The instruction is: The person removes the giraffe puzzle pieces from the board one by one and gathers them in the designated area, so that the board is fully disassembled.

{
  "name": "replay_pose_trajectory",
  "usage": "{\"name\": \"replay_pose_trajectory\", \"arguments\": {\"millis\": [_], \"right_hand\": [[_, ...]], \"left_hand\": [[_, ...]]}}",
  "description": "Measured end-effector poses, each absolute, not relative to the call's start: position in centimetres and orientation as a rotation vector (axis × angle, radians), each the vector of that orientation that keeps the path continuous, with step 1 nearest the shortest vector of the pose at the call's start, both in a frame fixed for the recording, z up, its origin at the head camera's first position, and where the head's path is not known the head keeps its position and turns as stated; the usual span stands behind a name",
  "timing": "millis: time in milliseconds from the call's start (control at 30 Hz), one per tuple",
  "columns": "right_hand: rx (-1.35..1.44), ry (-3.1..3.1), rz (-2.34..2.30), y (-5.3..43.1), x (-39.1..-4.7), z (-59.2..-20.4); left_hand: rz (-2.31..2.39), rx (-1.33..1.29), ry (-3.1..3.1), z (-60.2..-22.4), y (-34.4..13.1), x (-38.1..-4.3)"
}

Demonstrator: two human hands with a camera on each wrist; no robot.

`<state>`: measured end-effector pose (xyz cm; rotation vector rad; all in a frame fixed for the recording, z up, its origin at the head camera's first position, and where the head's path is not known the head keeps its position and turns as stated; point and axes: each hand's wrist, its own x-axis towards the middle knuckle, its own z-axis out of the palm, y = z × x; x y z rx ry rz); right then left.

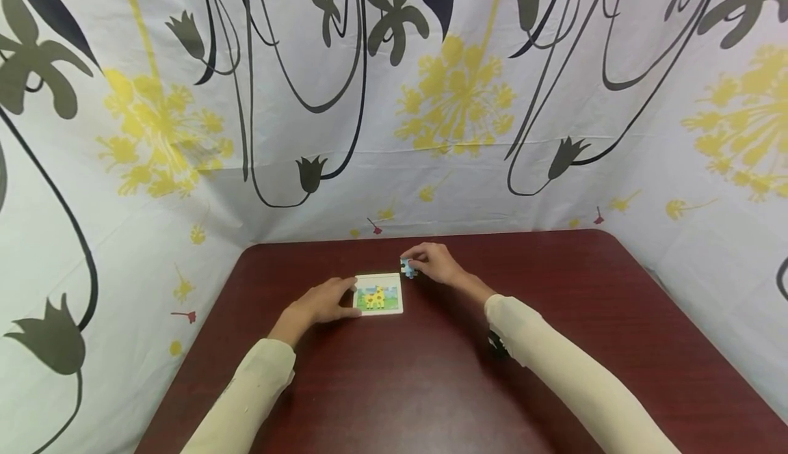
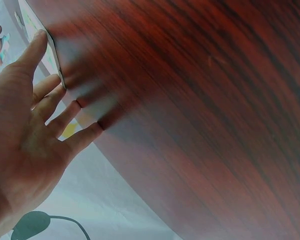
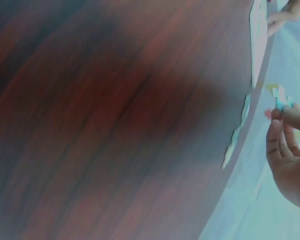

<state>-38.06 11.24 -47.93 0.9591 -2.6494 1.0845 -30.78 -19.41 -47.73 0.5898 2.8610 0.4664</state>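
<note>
A white-framed picture puzzle (image 1: 371, 280) with a yellow giraffe on green and blue lies flat on the table. My left hand (image 1: 323, 301) rests at its left side, thumb at the near corner and index finger at the far one. In the left wrist view the fingers of this left hand (image 2: 35, 120) are spread and fairly straight. Just right of the frame, my right hand (image 1: 436, 262) pinches a light blue puzzle piece (image 3: 280, 97) between thumb and fingertips. Below it, flat jigsaw pieces (image 3: 237, 131) lie on the table, seen edge-on in the right wrist view.
The dark red wood-grain table (image 1: 394, 385) has rounded far corners. Behind and beside it hangs a white cloth (image 1: 345, 132) printed with grey and yellow flowers. A small black object (image 1: 497, 344) shows under the right sleeve.
</note>
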Motion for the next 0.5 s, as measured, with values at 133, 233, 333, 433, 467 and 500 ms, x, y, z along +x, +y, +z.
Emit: {"name": "replay_pose_trajectory", "arguments": {"millis": [133,233,333,433,467,500], "right_hand": [[0.918,-2.678,1.051,13.2,-38.5,-48.0],[0.879,-2.695,1.027,14.7,-38.7,-48.0],[0.839,-2.709,1.017,16.0,-38.9,-47.9],[0.805,-2.726,1.013,17.3,-39.0,-47.8],[0.794,-2.732,1.008,17.7,-39.0,-47.8],[0.787,-2.737,1.001,18.0,-39.1,-47.9]], "left_hand": [[0.479,0.598,2.861,-47.7,-19.5,-30.6],[0.484,0.606,2.86,-47.8,-19.5,-30.7],[0.482,0.614,2.858,-47.7,-19.4,-30.7],[0.482,0.608,2.858,-47.7,-19.4,-30.8],[0.48,0.605,2.859,-47.7,-19.4,-30.8],[0.479,0.601,2.859,-47.7,-19.4,-30.8]]}}
